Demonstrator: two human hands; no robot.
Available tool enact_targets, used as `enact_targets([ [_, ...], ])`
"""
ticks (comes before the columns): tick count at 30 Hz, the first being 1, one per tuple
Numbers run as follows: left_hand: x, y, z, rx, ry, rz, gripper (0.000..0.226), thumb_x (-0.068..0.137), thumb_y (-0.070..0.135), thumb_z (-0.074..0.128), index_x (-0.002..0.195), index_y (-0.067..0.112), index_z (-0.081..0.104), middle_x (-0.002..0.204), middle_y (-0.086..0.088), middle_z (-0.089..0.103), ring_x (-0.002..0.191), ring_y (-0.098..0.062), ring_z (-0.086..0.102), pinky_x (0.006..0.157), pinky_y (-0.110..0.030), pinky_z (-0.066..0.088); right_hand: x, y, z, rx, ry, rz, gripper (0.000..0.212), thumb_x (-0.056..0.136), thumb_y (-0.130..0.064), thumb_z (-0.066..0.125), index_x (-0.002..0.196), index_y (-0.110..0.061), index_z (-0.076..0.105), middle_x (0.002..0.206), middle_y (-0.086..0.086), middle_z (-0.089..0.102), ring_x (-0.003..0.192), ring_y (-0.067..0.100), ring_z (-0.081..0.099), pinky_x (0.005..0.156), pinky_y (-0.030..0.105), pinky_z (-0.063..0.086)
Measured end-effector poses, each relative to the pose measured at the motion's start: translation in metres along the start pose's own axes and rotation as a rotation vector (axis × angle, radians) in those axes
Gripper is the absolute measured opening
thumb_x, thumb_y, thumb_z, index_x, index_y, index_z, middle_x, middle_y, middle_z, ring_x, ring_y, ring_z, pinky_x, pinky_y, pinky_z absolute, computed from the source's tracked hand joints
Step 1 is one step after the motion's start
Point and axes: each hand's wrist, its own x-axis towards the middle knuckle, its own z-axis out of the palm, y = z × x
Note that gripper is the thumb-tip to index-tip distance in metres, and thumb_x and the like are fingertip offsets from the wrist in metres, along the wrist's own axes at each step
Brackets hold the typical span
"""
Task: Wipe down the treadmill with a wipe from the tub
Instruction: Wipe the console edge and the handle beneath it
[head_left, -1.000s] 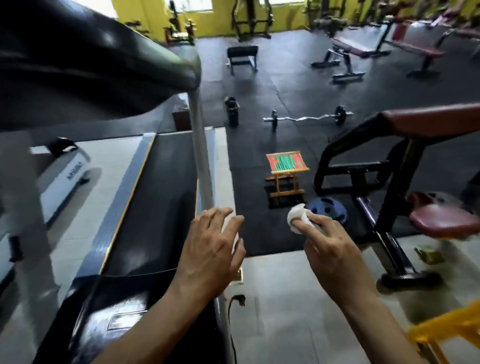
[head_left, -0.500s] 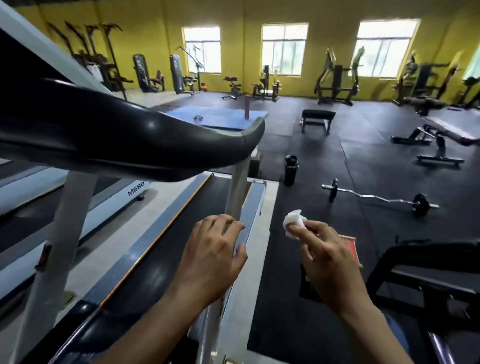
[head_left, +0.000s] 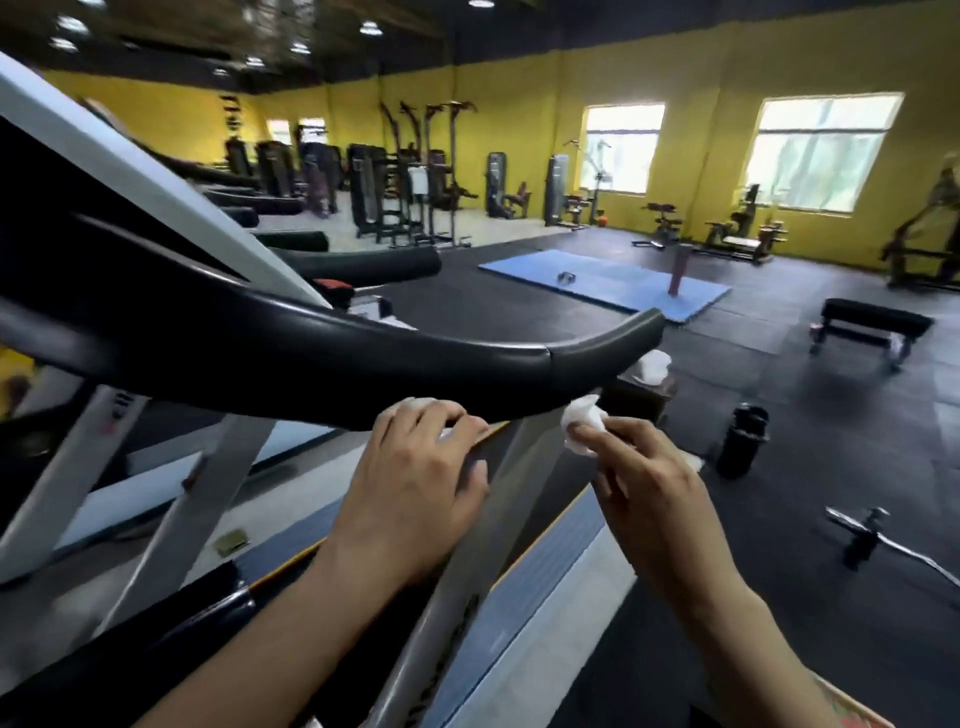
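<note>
R hand (head_left: 641, 467) pinches crumpled wipe (head_left: 584, 425) just under treadmill handrail (head_left: 467, 358); L hand (head_left: 415, 467), fingers curled, grips another wipe (head_left: 422, 403) by rail.

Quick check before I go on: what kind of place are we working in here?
A gym, most likely a commercial one. The treadmill handrail runs right in front of the hands, weight machines line the yellow back wall, and a flat bench and a barbell sit on the black rubber floor.

Both forearms are bare to the near edge of view, no sleeves showing. The left hand (head_left: 415, 483) and right hand (head_left: 644, 483) wear no gloves, rings or watch.
</note>
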Motion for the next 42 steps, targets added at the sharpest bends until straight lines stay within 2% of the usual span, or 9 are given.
enact_targets([
  [7,0.049,0.014,-0.004,0.279,0.009,-0.176,0.04,0.091,0.036,0.05,0.12,0.017,0.069,0.121,-0.003,0.064,0.122,-0.029,0.055,0.112,-0.042,0.034,0.116,0.053,0.027,0.257,0.0,-0.255,0.052,0.083,0.002,0.064,0.126,-0.028,0.069,0.122,0.001,0.062,0.107,0.024,0.063,0.088,0.034,0.053],
  [13,0.092,-0.001,-0.013,0.487,0.066,-0.316,0.039,0.092,0.035,0.051,0.121,0.016,0.068,0.123,-0.004,0.063,0.124,-0.028,0.052,0.117,-0.043,0.032,0.22,0.032,0.074,0.413,0.009,-0.537,0.047,0.084,0.002,0.067,0.122,-0.026,0.07,0.121,0.002,0.062,0.104,0.03,0.065,0.077,0.042,0.057],
  [17,0.118,-0.018,-0.013,0.585,0.057,-0.392,0.039,0.091,0.036,0.053,0.121,0.018,0.069,0.121,-0.001,0.065,0.122,-0.025,0.052,0.117,-0.04,0.03,0.27,0.009,0.102,0.492,-0.028,-0.69,0.044,0.084,-0.003,0.068,0.119,-0.029,0.072,0.118,-0.001,0.065,0.099,0.027,0.067,0.079,0.031,0.055],
  [21,0.136,-0.029,-0.016,0.634,0.02,-0.498,0.039,0.092,0.038,0.05,0.119,0.018,0.069,0.119,0.0,0.065,0.121,-0.025,0.052,0.115,-0.041,0.031,0.304,-0.007,0.12,0.56,-0.088,-0.806,0.045,0.082,-0.001,0.07,0.118,-0.028,0.073,0.116,-0.001,0.067,0.097,0.022,0.067,0.077,0.013,0.037],
  [26,0.146,-0.047,-0.023,0.74,0.026,-0.665,0.041,0.091,0.042,0.048,0.12,0.021,0.069,0.119,0.001,0.065,0.119,-0.024,0.053,0.112,-0.039,0.032,0.353,-0.041,0.157,0.666,-0.226,-0.998,0.041,0.087,-0.006,0.07,0.12,-0.03,0.072,0.114,-0.001,0.066,0.098,0.026,0.067,0.078,0.039,0.057],
  [34,0.179,-0.094,-0.034,0.964,-0.049,-1.04,0.05,0.087,0.045,0.041,0.12,0.02,0.069,0.122,-0.005,0.065,0.115,-0.03,0.059,0.102,-0.044,0.044,0.417,-0.118,0.217,0.956,-0.381,-1.164,0.042,0.089,-0.01,0.068,0.125,-0.033,0.07,0.113,-0.004,0.065,0.102,0.018,0.064,0.083,0.027,0.048],
  [38,0.189,-0.122,-0.05,1.025,-0.068,-1.153,0.06,0.088,0.043,0.04,0.141,0.02,0.056,0.145,-0.01,0.055,0.131,-0.032,0.054,0.111,-0.046,0.041,0.432,-0.162,0.242,1.149,-0.406,-1.175,0.043,0.088,-0.012,0.067,0.125,-0.033,0.069,0.108,-0.006,0.062,0.095,0.011,0.063,0.088,0.021,0.05],
  [40,0.189,-0.133,-0.056,1.03,-0.118,-1.218,0.066,0.092,0.045,0.039,0.155,0.025,0.039,0.161,-0.007,0.038,0.145,-0.031,0.039,0.12,-0.044,0.03,0.439,-0.19,0.246,1.263,-0.425,-1.095,0.043,0.087,-0.005,0.066,0.124,-0.027,0.071,0.109,-0.003,0.065,0.095,0.011,0.062,0.085,0.004,0.04],
  [42,0.185,-0.141,-0.058,1.008,-0.155,-1.261,0.069,0.097,0.049,0.034,0.162,0.031,0.018,0.169,0.0,0.016,0.155,-0.026,0.02,0.125,-0.041,0.017,0.442,-0.22,0.248,1.345,-0.442,-1.033,0.045,0.087,-0.001,0.063,0.124,-0.023,0.072,0.115,-0.001,0.068,0.1,0.012,0.063,0.087,0.006,0.04],
])
